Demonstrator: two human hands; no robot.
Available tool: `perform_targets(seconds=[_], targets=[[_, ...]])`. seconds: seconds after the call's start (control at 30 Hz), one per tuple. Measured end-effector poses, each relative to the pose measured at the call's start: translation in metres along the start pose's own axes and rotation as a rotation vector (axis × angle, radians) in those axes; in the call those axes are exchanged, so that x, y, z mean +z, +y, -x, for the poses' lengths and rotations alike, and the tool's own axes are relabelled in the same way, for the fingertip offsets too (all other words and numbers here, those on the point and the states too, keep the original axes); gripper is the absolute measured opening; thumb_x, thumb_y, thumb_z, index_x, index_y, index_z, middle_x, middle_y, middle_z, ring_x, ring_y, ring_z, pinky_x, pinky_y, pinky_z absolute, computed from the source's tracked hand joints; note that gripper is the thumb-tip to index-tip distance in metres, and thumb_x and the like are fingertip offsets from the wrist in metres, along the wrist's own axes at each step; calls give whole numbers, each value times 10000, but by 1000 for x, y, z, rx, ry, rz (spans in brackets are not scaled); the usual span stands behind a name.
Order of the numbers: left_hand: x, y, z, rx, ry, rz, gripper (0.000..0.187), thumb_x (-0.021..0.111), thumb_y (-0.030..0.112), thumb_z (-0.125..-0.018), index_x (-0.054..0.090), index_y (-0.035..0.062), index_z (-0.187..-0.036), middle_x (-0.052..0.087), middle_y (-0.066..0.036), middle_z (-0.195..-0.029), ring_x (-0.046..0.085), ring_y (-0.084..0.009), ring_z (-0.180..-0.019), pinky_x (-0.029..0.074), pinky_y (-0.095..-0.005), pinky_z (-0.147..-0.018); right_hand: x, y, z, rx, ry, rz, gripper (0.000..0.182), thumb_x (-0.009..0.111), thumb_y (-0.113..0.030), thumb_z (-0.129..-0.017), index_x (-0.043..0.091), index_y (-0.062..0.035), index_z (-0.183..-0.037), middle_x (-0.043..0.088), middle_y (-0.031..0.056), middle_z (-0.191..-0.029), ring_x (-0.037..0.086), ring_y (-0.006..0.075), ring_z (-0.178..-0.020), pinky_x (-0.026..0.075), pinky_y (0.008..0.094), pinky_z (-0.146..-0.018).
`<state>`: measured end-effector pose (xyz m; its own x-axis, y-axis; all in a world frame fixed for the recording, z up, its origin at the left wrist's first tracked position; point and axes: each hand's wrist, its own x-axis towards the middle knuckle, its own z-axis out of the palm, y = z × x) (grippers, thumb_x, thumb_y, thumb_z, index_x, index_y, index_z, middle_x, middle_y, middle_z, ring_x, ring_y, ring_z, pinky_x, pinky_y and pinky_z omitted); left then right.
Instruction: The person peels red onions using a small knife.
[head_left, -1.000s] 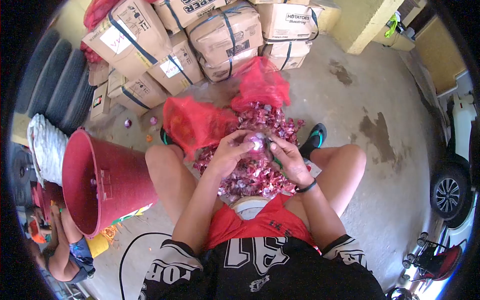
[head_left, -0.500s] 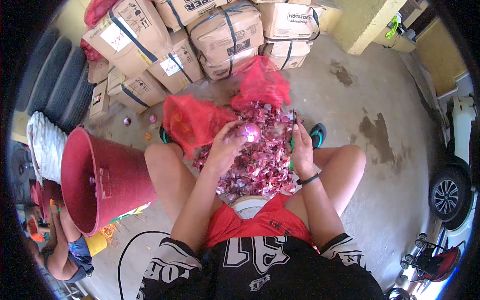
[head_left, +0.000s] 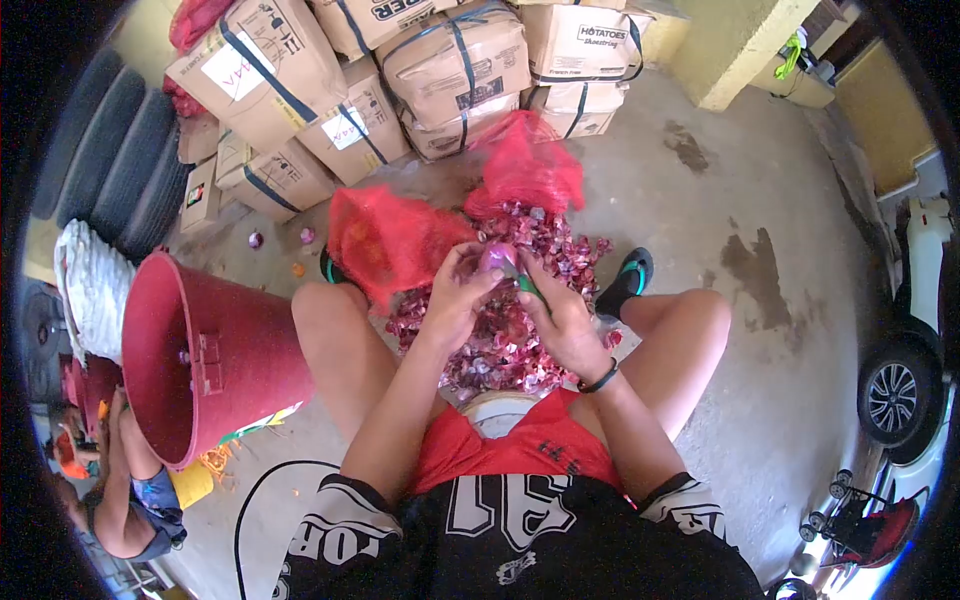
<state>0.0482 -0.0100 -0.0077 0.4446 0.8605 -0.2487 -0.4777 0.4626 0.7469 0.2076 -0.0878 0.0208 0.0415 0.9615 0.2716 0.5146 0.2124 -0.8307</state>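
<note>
A red onion [head_left: 499, 257] is held in my left hand [head_left: 460, 293], its skin shiny purple-pink. My right hand [head_left: 566, 322] is closed around the green handle of a knife [head_left: 529, 287], brought up against the onion's right side; most of the blade is hidden. Below both hands a heap of dry onion skins [head_left: 510, 345] covers the floor between my legs. Just beyond my left hand lies a red mesh bag [head_left: 385, 240], with orange-brown shapes showing through. A second red mesh bag [head_left: 525, 175] rests at the heap's far end.
A large red tub [head_left: 235, 355] leans at my left, its mouth facing left. Taped cardboard boxes [head_left: 455, 70] are stacked ahead, beside black tyres [head_left: 105, 150]. Loose onions [head_left: 256, 240] lie on the floor. Another person [head_left: 130, 490] sits at far left. A car wheel [head_left: 893, 388] stands at right.
My right hand has moved left and inward with the knife, from the heap's right side to the onion. My left hand still holds the onion in nearly the same place.
</note>
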Motion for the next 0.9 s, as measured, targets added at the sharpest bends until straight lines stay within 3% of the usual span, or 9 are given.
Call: perform_targets(seconds=[0.03,0.23,0.33,0.43,0.57,0.77,0.87,0.9], targets=[[0,-1,0,0,4,-8,379,666,-19,-863,489,63,-1188,585,-86,-1161,607,-185,-1053,541,-329,-900,4,4,0,-57,14,13,555,585,-120,-932,387,-2,-1437,600,269,-1175,604,420,-1054,495,442,-880],[-1,-3,-1,-18,-12,54,366,655,-33,-866,493,72,-1177,581,-78,-1143,610,-183,-1035,561,-348,-873,1,-11,-3,103,-53,179,539,593,-101,-917,439,-86,-1433,617,218,-1007,632,396,-845,520,439,-752],[-8,-4,-4,-28,-55,56,431,644,-9,-875,454,87,-1250,600,-135,-1211,626,-251,-1073,568,-430,-872,6,-3,-2,-24,58,169,486,571,-119,-949,465,-96,-1423,635,149,-915,633,308,-719,521,409,-677],[-11,-2,-4,-17,-115,43,437,644,-8,-871,457,72,-1257,594,-151,-1233,624,-271,-1094,569,-453,-885,5,7,-1,253,59,-320,435,537,-159,-995,479,-88,-1420,606,27,-800,530,134,-621,473,327,-570],[-9,3,-2,-30,-256,103,484,669,-7,-846,458,60,-1275,575,-161,-1273,611,-288,-1128,565,-454,-902,-3,10,2,372,4,-663,411,488,-200,-1033,479,-88,-1429,509,-66,-796,385,13,-604,343,176,-524],[-15,8,2,-32,-338,172,522,695,0,-826,460,83,-1285,549,-166,-1321,591,-307,-1167,540,-467,-953,-12,7,-1,353,127,-725,433,456,-239,-1046,441,-98,-1455,458,-84,-767,393,21,-608,354,182,-535],[-12,10,3,-19,-325,233,499,701,26,-838,467,96,-1273,555,-158,-1313,584,-308,-1178,516,-477,-988,-20,11,-2,346,173,-811,461,455,-224,-1044,392,-63,-1472,486,-46,-824,391,37,-646,328,181,-539],[-11,10,3,-6,-310,258,489,701,39,-845,467,99,-1270,558,-152,-1309,582,-305,-1181,511,-480,-994,-22,12,-1,342,124,-779,454,454,-256,-1047,415,-103,-1473,441,-87,-750,375,15,-610,344,173,-545]])
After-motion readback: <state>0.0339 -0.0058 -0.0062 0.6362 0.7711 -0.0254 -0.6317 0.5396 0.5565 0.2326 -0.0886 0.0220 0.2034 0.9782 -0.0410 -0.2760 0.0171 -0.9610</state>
